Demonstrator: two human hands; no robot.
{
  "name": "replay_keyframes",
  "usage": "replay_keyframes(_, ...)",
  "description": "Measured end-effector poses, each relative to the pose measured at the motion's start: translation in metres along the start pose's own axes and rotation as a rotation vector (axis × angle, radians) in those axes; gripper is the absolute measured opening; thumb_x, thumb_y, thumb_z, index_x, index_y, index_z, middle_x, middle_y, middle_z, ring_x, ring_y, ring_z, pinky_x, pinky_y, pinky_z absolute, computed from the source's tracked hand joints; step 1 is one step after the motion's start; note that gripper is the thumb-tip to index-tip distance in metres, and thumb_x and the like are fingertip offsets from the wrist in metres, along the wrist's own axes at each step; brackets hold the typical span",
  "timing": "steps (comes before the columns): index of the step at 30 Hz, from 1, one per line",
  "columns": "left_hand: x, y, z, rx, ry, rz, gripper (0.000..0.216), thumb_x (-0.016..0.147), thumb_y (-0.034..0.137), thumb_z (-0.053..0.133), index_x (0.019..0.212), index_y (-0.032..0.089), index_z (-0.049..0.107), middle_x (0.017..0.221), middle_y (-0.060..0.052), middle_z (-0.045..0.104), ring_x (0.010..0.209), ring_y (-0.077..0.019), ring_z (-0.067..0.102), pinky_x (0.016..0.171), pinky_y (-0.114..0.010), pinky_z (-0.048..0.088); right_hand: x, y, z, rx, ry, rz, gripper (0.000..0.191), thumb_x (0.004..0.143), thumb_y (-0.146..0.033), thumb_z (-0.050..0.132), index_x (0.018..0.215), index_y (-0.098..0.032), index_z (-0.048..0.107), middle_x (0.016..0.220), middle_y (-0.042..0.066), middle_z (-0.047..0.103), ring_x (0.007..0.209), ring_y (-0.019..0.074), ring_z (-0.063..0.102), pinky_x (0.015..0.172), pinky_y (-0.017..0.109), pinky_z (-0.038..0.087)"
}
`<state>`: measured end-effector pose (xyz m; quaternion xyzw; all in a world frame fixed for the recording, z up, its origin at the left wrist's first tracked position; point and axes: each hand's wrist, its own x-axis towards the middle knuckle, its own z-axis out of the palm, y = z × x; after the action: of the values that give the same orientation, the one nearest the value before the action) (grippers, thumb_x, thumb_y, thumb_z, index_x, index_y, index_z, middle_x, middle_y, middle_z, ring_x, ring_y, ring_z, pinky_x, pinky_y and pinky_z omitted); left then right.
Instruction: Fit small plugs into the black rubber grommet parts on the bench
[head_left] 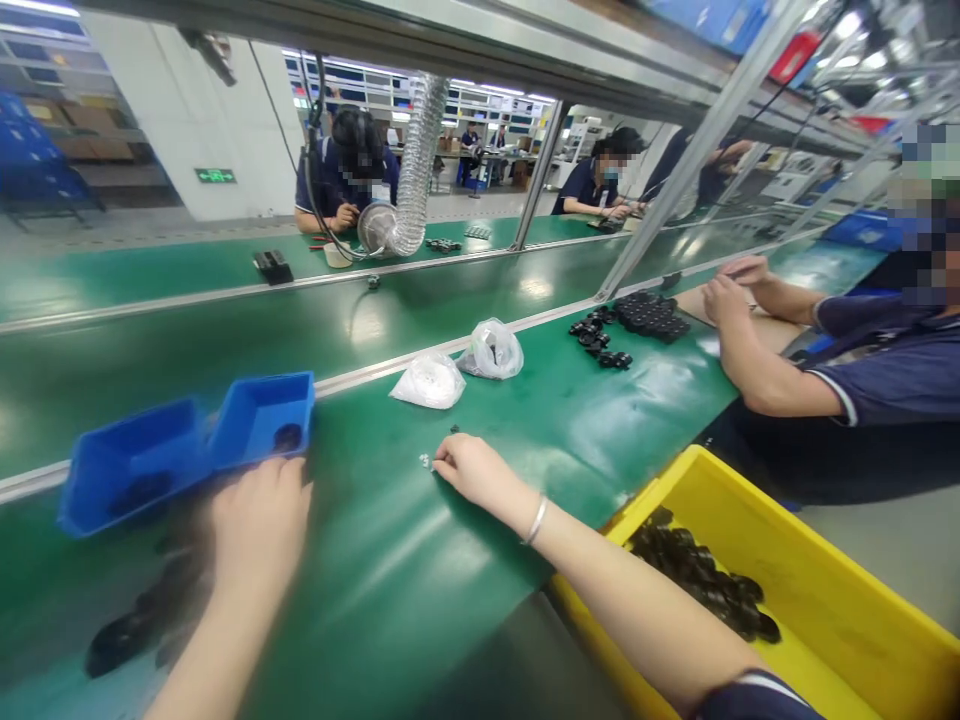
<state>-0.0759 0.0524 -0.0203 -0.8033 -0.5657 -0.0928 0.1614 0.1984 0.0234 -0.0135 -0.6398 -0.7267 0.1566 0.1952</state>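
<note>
My right hand (476,470) rests low over the green bench, thumb and fingertips pinched together beside a few tiny white pieces (425,461). What sits between the fingertips, if anything, is too small to make out. A small dark part (454,429) lies just beyond that hand. My left hand (262,515), smeared by motion, is at the near edge of a blue bin (262,395) with a black part (288,437) inside; its fingers are mostly hidden. Left of it, blurred black parts (124,640) lie on the bench.
A second blue bin (135,440) stands to the left. Two clear plastic bags (429,382) sit ahead. At lower right is a yellow crate (840,570) holding black parts (705,575). A co-worker's hands (735,285) are at the right, near piled black parts (649,315).
</note>
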Motion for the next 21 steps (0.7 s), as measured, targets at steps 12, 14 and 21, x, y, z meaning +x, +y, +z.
replay_keyframes(12, -0.002, 0.0, -0.001, -0.116, -0.043, 0.072, 0.021, 0.09, 0.028, 0.043, 0.081, 0.016, 0.059, 0.103, -0.015, 0.063, 0.096, -0.0327, 0.059, 0.074, -0.041, 0.039, -0.005, 0.008, 0.013, 0.103, 0.054, -0.038, 0.009, 0.089, -0.018, 0.055, 0.083, -0.017, 0.062, 0.082, 0.004, 0.063, 0.076, 0.0145, 0.059, 0.072, 0.025, 0.045)
replay_keyframes(14, -0.006, 0.012, -0.008, -0.328, -0.005, 0.116, 0.017, 0.087, 0.025, 0.047, 0.075, 0.017, 0.056, 0.121, -0.017, 0.057, 0.113, -0.034, 0.053, 0.088, -0.044, 0.04, -0.006, 0.008, 0.014, 0.125, 0.053, -0.054, 0.006, 0.088, -0.018, 0.057, 0.084, -0.017, 0.061, 0.082, 0.003, 0.062, 0.075, 0.0142, 0.058, 0.07, 0.025, 0.045)
replay_keyframes(21, -0.028, 0.06, -0.036, -1.461, -0.564, -0.16, 0.022, 0.085, 0.033, 0.055, 0.072, 0.021, 0.042, 0.094, -0.004, 0.063, 0.084, -0.0192, 0.065, 0.079, -0.033, 0.048, -0.006, 0.008, 0.018, 0.133, 0.081, -0.043, 0.011, 0.088, -0.017, 0.056, 0.078, -0.018, 0.058, 0.078, 0.002, 0.058, 0.071, 0.0143, 0.054, 0.067, 0.026, 0.042)
